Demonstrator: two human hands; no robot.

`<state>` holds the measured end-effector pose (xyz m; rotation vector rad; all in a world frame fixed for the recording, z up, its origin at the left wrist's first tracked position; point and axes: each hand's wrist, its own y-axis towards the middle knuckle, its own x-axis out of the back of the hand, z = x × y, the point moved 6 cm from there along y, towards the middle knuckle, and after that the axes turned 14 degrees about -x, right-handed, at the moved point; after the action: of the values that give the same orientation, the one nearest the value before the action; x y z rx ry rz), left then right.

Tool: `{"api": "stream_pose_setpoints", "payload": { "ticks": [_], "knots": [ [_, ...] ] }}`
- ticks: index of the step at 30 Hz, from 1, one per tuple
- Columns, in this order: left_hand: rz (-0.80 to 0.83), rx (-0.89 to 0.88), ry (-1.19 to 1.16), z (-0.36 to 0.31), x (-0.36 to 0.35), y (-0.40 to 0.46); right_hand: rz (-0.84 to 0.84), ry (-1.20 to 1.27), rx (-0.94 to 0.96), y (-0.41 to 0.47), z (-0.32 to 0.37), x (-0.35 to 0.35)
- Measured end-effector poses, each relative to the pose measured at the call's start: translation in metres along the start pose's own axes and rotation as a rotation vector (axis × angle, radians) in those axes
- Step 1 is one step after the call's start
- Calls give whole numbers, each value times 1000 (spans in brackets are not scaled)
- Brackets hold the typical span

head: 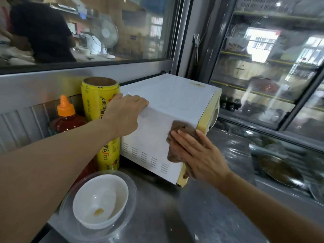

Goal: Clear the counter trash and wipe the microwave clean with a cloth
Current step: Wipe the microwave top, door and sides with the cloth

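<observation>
A white microwave (168, 100) with a cream front stands on the steel counter (184, 216), its side panel turned toward me. My left hand (125, 111) lies flat on the near top edge of the microwave, fingers together. My right hand (198, 155) presses a brown cloth (177, 127) flat against the side panel near the front corner. Part of the cloth hangs below my palm by the microwave's lower front edge.
A yellow roll of cling wrap (101, 106) stands upright left of the microwave, with an orange-capped sauce bottle (66, 118) beside it. A white bowl (100, 200) sits inside a clear glass bowl (126, 213) at the front left. Glass-doored cabinets (263, 67) rise behind and to the right.
</observation>
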<state>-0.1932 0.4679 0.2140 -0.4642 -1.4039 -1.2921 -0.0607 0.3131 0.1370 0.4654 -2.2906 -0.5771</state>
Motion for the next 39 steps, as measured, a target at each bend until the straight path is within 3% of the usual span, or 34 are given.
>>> {"api": "stream_pose_setpoints", "payload": {
  "ticks": [8, 16, 19, 26, 32, 35, 39],
  "knots": [
    [-115, 33, 31, -3, -6, -2, -54, 62, -141, -2, 7, -8],
    [-155, 51, 38, -3, -10, -2, 162, 174, 191, -58, 77, -51],
    [-145, 55, 20, -4, -9, -2, 185, 264, 231, -69, 87, -50],
    [-40, 100, -62, -8, -2, -2, 235, 375, 156, -85, 68, -25],
    [242, 101, -126, -14, 7, -6, 208, 544, -39, -70, 24, 24],
    [251, 104, -158, -29, 19, -15, 143, 661, -131, -61, 0, 60],
    [281, 16, -182, -58, 39, -35, 235, 787, -334, -60, -26, 98]
  ]
}}
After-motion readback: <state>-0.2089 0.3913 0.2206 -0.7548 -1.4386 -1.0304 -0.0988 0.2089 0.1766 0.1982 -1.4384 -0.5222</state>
